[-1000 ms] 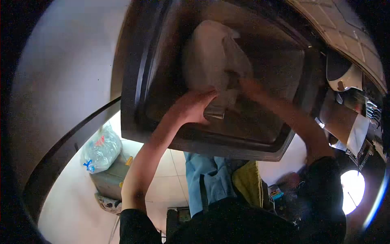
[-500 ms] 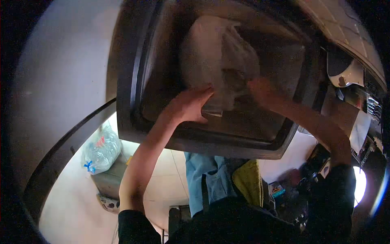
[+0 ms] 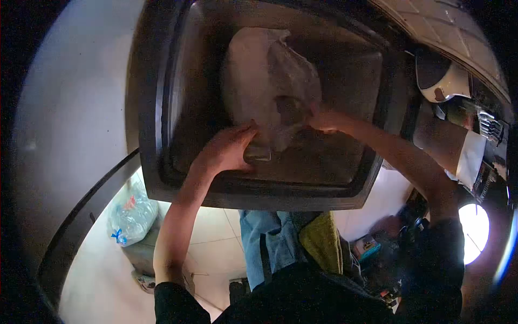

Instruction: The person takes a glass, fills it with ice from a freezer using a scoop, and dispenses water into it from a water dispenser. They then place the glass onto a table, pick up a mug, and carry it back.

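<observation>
A thin, see-through plastic bag [image 3: 251,75] lies in a dark, wide-rimmed tub [image 3: 259,197], its right part crumpled and its left part pale and smoother. At the bag's lower left edge is my left hand [image 3: 226,151], its thumb held well apart from the fingers. Just right of that thumb is a small shiny edge that I cannot make out. My right hand [image 3: 326,120] is at the bag's lower right edge, fingers curled and closed on the plastic. Dim light and blur hide the fingertips.
A tied bag of clear plastic [image 3: 135,218] rests on a grey box [image 3: 140,248] at lower left. To the right are a white-and-black appliance [image 3: 445,78], a paper sheet [image 3: 470,156] and a bright round lamp [image 3: 476,232]. A yellow-green cloth [image 3: 321,240] hangs by my waist.
The view has shifted, so the tub and bag appear further left. Both hands keep about the same places at the bag's lower edge.
</observation>
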A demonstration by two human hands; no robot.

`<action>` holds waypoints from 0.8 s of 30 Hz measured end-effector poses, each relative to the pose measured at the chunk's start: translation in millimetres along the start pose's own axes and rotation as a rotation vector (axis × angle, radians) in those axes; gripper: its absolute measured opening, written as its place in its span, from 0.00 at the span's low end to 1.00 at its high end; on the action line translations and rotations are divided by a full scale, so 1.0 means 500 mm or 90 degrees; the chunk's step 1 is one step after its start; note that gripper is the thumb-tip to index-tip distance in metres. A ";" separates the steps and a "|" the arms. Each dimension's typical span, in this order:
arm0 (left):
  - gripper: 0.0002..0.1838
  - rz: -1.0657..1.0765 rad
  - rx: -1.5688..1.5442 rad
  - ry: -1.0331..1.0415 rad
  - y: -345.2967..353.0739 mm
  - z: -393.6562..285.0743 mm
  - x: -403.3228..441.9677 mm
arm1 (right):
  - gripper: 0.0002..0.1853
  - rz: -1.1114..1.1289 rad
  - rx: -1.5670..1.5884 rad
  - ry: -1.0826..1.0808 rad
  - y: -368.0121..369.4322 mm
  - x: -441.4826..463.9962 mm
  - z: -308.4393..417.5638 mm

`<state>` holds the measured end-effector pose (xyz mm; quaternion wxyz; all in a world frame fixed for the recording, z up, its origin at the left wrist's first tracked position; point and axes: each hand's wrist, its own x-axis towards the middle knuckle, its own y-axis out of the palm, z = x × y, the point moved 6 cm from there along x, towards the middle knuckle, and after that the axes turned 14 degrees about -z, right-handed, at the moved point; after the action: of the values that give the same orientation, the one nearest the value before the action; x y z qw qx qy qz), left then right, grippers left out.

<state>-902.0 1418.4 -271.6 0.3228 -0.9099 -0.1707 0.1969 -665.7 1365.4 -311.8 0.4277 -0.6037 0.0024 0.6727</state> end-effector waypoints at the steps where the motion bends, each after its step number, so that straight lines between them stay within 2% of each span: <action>1: 0.49 0.020 -0.008 -0.016 0.002 0.003 -0.002 | 0.15 -0.065 -0.089 -0.067 -0.026 -0.028 0.024; 4: 0.49 -0.054 0.020 -0.015 -0.013 0.002 -0.015 | 0.13 -0.256 -0.357 -0.276 -0.095 -0.117 0.109; 7: 0.49 -0.080 0.006 0.026 -0.007 0.004 -0.016 | 0.12 -0.189 -0.348 -0.295 -0.104 -0.153 0.152; 9: 0.49 -0.089 -0.016 0.017 -0.012 -0.002 -0.019 | 0.12 -0.152 -0.264 -0.291 -0.081 -0.168 0.191; 11: 0.49 -0.077 -0.036 0.002 -0.023 -0.012 -0.006 | 0.12 -0.178 -0.202 -0.357 -0.011 -0.139 0.171; 13: 0.48 -0.037 -0.055 -0.031 -0.027 -0.017 0.001 | 0.11 -0.167 -0.205 -0.361 0.064 -0.096 0.156; 15: 0.49 -0.016 -0.028 -0.041 -0.026 -0.012 -0.001 | 0.10 -0.068 -0.250 -0.225 0.092 -0.080 0.198; 17: 0.50 -0.021 -0.007 -0.033 -0.028 -0.014 -0.003 | 0.10 -0.167 -0.242 -0.272 0.077 -0.083 0.181; 19: 0.52 -0.056 0.002 -0.001 -0.035 -0.028 -0.007 | 0.10 -0.204 -0.253 -0.261 0.030 -0.116 0.163; 21: 0.53 -0.059 0.008 0.002 -0.026 -0.015 -0.010 | 0.11 -0.177 -0.291 -0.212 -0.078 -0.178 0.194; 23: 0.53 -0.071 0.007 0.005 -0.019 -0.009 -0.014 | 0.12 -0.231 -0.220 -0.269 -0.085 -0.187 0.204; 24: 0.53 -0.083 0.005 0.007 -0.020 -0.008 -0.014 | 0.12 -0.258 -0.259 -0.296 -0.063 -0.174 0.196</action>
<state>-908.1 1420.3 -260.4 0.3397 -0.8966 -0.2269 0.1710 -735.2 1386.6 -198.0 0.4127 -0.4956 -0.3486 0.6801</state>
